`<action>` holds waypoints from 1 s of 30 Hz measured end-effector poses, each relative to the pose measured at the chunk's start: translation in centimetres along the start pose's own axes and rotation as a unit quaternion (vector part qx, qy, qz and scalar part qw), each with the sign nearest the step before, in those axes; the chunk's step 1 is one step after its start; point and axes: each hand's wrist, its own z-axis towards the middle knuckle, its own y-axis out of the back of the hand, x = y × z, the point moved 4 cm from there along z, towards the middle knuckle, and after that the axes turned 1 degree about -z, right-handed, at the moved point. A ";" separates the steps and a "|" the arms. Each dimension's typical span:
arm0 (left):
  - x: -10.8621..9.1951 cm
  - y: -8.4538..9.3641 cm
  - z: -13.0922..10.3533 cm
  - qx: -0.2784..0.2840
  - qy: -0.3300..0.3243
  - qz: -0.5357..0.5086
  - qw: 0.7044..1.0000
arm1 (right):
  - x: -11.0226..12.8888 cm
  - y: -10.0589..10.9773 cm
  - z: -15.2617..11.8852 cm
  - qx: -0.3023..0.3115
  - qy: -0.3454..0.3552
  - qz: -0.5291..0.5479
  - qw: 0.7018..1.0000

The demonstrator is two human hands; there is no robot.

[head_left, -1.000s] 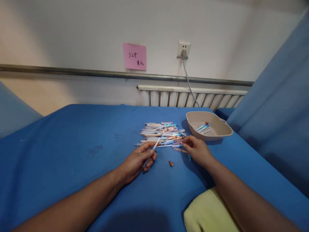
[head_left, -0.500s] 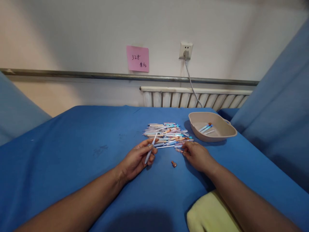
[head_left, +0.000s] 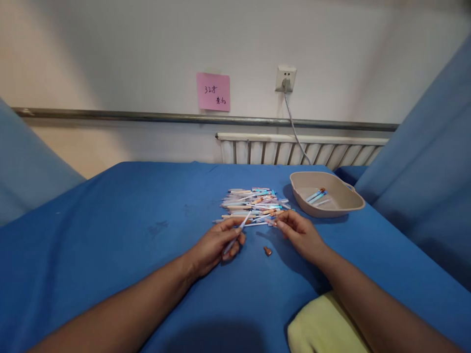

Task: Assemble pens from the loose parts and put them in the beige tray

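My left hand (head_left: 219,241) is closed around a slim pale grey-blue pen (head_left: 238,231), its thin white end pointing up and away to the right. My right hand (head_left: 300,233) pinches a small clear pinkish piece (head_left: 270,222), which looks like a pen cap, just right of the pen. Behind both hands lies a heap of pens (head_left: 252,202) in white, blue and orange tones. A small brown piece (head_left: 268,251) rests on the blue sheet in front of the heap, between my forearms. My fingers hide part of the held pieces.
A beige basin (head_left: 346,202) with several pens in it stands right of the heap. Yellow cloth (head_left: 324,326) lies under my right forearm. Behind the blue-covered surface (head_left: 154,196) are a radiator (head_left: 265,151) and a plugged-in cable (head_left: 292,122). Blue curtains (head_left: 427,137) hang at both sides.
My right hand has lifted slightly off the sheet with the small clear piece. The pen in my left hand has tipped further to the right, and the hands are closer together.
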 end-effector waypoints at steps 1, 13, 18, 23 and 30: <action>0.2 -0.1 0.0 0.009 0.005 0.020 1.000 | 0.1 0.0 0.1 -0.001 -0.006 0.033 0.999; 0.9 -1.4 -0.8 0.099 0.017 0.216 0.971 | 0.6 0.4 0.2 -0.001 0.007 0.036 0.999; 0.6 -1.7 -1.0 0.109 0.016 0.250 0.962 | 0.3 0.7 0.2 -0.012 0.023 0.000 1.000; 0.6 -1.8 -1.1 0.110 0.010 0.266 0.958 | 0.4 0.9 0.2 -0.022 0.041 -0.045 0.998; 0.3 -2.4 -1.3 0.130 0.010 0.305 0.943 | 2.1 -0.3 -0.6 0.023 0.091 -0.100 0.991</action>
